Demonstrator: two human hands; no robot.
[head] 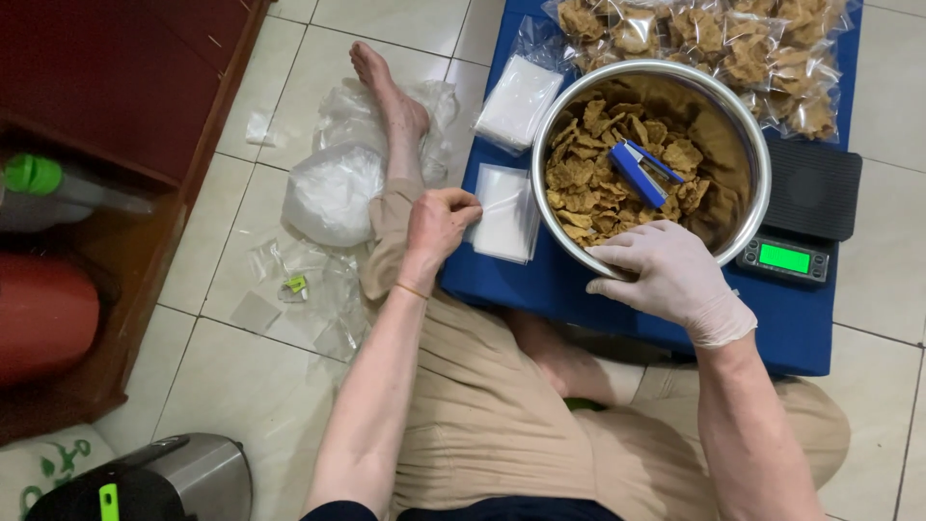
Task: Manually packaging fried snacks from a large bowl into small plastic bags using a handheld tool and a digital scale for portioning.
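My bare left hand [439,224] pinches the edge of a stack of small clear plastic bags [506,214] lying on the blue mat [540,280]. My right hand [670,278], in a white glove, rests with bent fingers on the near rim of a large steel bowl [762,164]. The bowl is full of brown fried chips [588,183], and a blue stapler [644,172] lies on top of them. I cannot see anything held in the gloved hand.
A black digital scale [805,207] with a lit green display stands right of the bowl. Sealed bags of chips [714,43] lie behind it. Another stack of clear bags [519,101] and loose plastic [333,193] lie left. My leg stretches across the tiles beside a wooden cabinet [116,125].
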